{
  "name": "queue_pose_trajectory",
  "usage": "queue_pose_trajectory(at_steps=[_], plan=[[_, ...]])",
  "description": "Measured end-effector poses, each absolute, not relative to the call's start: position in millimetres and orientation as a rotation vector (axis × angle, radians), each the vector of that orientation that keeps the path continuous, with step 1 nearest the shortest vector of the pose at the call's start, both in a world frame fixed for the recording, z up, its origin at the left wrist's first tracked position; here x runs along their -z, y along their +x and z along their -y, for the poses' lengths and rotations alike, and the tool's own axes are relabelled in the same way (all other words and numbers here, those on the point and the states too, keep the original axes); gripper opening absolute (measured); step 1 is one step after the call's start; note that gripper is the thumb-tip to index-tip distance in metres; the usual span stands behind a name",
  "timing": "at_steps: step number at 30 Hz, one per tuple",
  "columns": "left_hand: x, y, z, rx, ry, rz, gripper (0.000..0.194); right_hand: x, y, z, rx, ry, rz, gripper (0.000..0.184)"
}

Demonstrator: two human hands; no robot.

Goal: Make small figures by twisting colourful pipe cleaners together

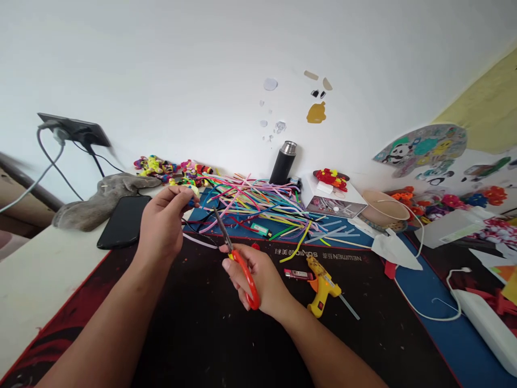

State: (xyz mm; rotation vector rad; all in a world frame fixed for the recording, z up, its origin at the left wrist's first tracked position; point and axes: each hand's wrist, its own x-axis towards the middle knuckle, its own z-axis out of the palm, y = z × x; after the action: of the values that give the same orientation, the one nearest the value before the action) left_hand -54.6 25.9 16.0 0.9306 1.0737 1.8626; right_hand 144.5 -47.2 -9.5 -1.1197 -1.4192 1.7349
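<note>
My left hand [163,218] is raised above the mat's far left part, its fingers pinched together. Between thumb and forefinger shows a small blue and pale yellow fuzzy piece [193,195], mostly hidden by the fingers. My right hand [264,277] grips a pair of scissors [251,285] by orange-red handles. The dark blades point up and away, to the right of my left hand and apart from it. Beyond both hands lies a loose heap of coloured pipe cleaners [258,196]. One white pipe cleaner [200,241] lies just below the blades.
A yellow glue gun [323,288] and a red lighter [298,274] lie on the black mat [202,328]. A phone [124,222] and a grey plush toy [105,202] are left. Behind stand a black flask [283,161] and a white box [335,196]. A white cable [428,318] runs right.
</note>
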Motion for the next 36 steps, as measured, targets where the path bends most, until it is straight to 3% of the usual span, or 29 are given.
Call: queue_pose_trajectory(at_steps=[9,15,19,21,24,29,36], plan=[[-30.2,-56.7,-18.3,-1.836,1.098,-1.051,0.012,8.7,130.5,58.8,-0.713,-1.307,2.645,0.034],[-26.9,-48.7,-13.8,-1.552,1.158,-1.062,0.020,-11.0,114.1,57.2,-0.463,-1.224,2.835,0.036],[-20.2,-47.7,-14.8,-1.443,1.164,-1.006,0.029,-22.4,122.4,51.9,-0.736,-1.022,2.716,0.026],[-16.3,-47.2,-15.9,-1.408,1.163,-0.984,0.031,-22.9,131.9,47.2,-0.950,-1.031,2.440,0.019],[-11.2,-44.6,-16.7,-1.342,1.175,-0.968,0.032,-19.6,148.3,34.1,-1.270,-1.101,1.917,0.023],[-10.5,-35.5,-13.1,-1.219,1.233,-0.982,0.041,-9.9,168.9,5.0,-1.334,-1.095,1.383,0.035],[-9.4,-27.7,-9.5,-1.092,1.315,-0.917,0.037,6.7,170.5,-1.2,-1.572,-0.993,1.202,0.040]])
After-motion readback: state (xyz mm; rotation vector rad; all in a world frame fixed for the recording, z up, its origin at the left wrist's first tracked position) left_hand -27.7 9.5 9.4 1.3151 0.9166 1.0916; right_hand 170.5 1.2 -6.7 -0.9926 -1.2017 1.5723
